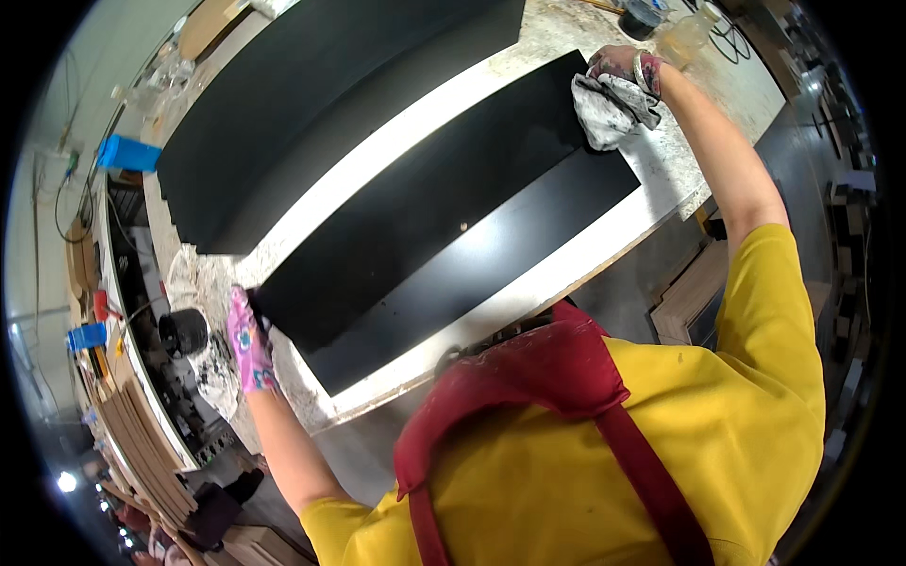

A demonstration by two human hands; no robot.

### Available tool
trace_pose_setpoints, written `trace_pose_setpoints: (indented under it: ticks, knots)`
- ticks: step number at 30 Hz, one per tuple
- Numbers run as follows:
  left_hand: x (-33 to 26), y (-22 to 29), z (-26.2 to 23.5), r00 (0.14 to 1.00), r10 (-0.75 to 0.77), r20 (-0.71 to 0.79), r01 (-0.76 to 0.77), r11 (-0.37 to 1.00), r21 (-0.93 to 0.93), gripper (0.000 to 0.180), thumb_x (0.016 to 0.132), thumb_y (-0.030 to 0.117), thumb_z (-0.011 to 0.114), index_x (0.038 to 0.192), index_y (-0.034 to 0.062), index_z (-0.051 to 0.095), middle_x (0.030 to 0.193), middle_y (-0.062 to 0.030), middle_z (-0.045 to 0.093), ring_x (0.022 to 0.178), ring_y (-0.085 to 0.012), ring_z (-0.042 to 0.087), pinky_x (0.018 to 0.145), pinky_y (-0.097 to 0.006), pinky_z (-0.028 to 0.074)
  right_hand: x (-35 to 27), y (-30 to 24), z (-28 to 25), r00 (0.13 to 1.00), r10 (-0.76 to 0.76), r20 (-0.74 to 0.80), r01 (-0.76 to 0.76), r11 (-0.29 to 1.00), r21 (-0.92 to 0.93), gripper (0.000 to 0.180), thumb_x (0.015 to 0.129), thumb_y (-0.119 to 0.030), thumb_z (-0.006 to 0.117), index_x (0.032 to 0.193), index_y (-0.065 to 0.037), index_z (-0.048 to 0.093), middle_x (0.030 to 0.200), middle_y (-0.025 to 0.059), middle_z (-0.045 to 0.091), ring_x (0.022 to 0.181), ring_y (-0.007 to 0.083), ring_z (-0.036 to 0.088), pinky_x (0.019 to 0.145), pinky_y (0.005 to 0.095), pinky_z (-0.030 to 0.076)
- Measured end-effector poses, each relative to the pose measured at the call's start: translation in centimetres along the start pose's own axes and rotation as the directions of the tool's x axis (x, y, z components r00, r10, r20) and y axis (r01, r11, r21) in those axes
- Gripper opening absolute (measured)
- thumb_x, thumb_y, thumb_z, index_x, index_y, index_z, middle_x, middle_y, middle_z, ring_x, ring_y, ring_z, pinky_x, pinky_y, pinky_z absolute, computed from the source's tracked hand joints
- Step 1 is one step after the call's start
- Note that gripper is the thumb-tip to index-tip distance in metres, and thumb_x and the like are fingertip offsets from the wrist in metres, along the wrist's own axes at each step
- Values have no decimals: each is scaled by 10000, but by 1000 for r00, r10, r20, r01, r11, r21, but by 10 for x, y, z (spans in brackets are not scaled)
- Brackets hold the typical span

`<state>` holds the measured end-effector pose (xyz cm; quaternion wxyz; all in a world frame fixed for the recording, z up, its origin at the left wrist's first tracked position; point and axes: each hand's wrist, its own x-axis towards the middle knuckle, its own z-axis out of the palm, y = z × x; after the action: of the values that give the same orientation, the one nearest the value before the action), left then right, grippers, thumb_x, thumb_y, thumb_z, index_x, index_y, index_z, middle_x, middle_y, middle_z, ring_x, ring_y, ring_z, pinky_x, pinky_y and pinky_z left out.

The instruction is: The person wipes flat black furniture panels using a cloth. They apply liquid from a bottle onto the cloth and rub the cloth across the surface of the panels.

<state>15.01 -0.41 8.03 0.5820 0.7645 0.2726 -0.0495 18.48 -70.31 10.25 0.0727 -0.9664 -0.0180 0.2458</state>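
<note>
A long black panel lies slantwise on the worktable in front of me, with a paler, shinier strip along its near side. At its far right end, my right hand, in a stained glove, is closed on a crumpled white rag marked with black smears. The rag rests on the panel's end. My left hand, in a pink patterned glove, is at the panel's left end with its fingers against the edge; the fingertips are partly hidden. A small light spot shows on the panel's middle.
Behind it lies a larger black panel. A black tub and stained cloth are left of my left hand. A dark cup and clear jar stand at the far right. A blue container sits beyond the table's left edge.
</note>
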Motion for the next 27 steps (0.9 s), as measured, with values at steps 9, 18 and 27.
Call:
trace_pose_setpoints:
  ticks: [9, 18, 27]
  knots:
    - [25, -47, -17, 964, 119, 236, -110, 993, -51, 417, 926, 351, 570, 1215, 51, 588, 1136, -60, 611, 1016, -192, 567, 879, -310, 450, -48, -193, -22, 825, 61, -562, 201, 897, 393, 313, 874, -126, 560, 1176, -60, 608, 1101, 76, 638, 945, 156, 615, 833, 301, 507]
    - [54, -76, 7, 919, 387, 82, -388, 841, 378, 314, 982, 266, 498, 1093, -10, 599, 952, -57, 635, 835, -153, 570, 782, -274, 463, -10, -351, 104, 726, -457, -514, 514, 857, -37, 241, 887, -356, 516, 923, -155, 644, 942, 91, 619, 868, 295, 622, 771, 465, 494]
    - [49, -71, 5, 941, 324, 96, -338, 907, 251, 310, 981, 238, 495, 1126, -19, 587, 1003, -87, 622, 893, -154, 564, 832, -272, 450, -15, -17, 31, 649, 519, -556, -385, 855, 349, 471, 860, -352, 578, 1254, -94, 566, 1168, 179, 625, 1091, 332, 588, 962, 398, 429]
